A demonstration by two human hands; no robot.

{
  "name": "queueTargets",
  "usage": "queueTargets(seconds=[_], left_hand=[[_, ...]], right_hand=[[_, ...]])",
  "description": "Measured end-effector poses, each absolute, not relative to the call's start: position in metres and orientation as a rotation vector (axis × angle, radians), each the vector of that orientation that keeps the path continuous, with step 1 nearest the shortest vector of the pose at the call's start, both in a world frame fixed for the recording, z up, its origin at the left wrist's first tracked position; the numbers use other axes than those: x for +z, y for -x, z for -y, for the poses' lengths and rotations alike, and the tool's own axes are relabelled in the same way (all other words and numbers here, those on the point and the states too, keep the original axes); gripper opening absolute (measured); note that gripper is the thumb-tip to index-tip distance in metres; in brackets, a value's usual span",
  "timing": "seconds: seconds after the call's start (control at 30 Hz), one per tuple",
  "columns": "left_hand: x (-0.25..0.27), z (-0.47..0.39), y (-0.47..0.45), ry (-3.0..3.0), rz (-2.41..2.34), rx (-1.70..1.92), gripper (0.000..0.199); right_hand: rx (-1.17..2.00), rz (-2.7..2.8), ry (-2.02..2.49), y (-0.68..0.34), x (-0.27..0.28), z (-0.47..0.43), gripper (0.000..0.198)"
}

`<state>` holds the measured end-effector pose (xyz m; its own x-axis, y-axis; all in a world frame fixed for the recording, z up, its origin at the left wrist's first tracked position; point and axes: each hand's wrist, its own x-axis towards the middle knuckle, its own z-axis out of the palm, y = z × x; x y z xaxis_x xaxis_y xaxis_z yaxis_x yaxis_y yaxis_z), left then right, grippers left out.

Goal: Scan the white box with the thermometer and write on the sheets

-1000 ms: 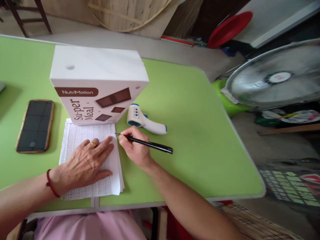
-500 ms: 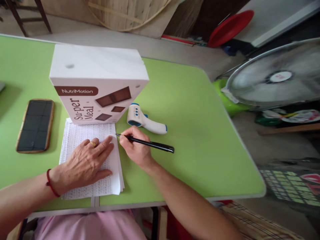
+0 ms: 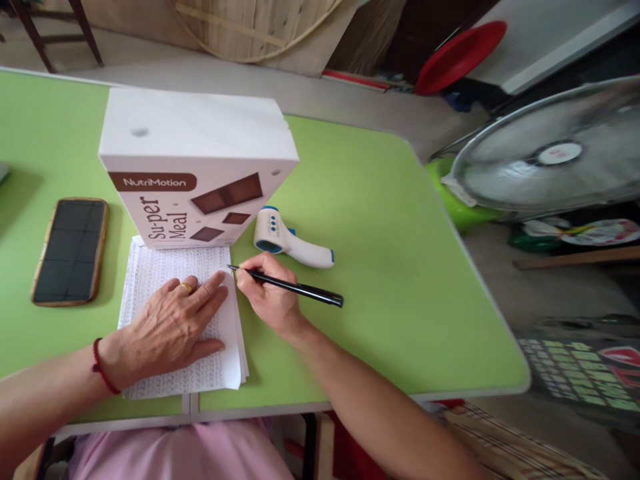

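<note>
My left hand (image 3: 183,327) lies flat with its fingers stretched over a small stack of paper sheets (image 3: 231,363) covered in handwriting. A black pen (image 3: 305,289) is pinched in my right hand (image 3: 273,293), its tip at the right edge of the top sheet, just beyond my left index fingertip. Whether the tip touches the paper I cannot tell. A white NutriMotion box (image 3: 200,180) stands upright at the far edge of the sheets. Behind my right hand lies a white and blue infrared thermometer (image 3: 295,241).
A smartphone in a brown case (image 3: 70,252) lies left of the papers on the green table (image 3: 400,287). Past the table's right edge stands a fan (image 3: 555,155), with a red basin (image 3: 460,57) farther back. A dark wooden stool (image 3: 63,39) is at the far left.
My right hand and the pen have shifted slightly left, bringing the tip over the sheet's edge. My left hand, the box and the papers stay in place.
</note>
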<state>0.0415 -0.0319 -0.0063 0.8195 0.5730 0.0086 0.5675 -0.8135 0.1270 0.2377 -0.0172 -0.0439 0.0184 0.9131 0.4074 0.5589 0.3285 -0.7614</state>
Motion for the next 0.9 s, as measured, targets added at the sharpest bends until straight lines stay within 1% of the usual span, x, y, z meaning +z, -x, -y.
queueTargets(seconds=[0.9], left_hand=[[-0.0064,0.0324,-0.0412,-2.882,-0.904,0.093,0.065]], right_hand=[[0.471,1.648,1.326,-0.2384,-0.0417,0.0172,0.01]])
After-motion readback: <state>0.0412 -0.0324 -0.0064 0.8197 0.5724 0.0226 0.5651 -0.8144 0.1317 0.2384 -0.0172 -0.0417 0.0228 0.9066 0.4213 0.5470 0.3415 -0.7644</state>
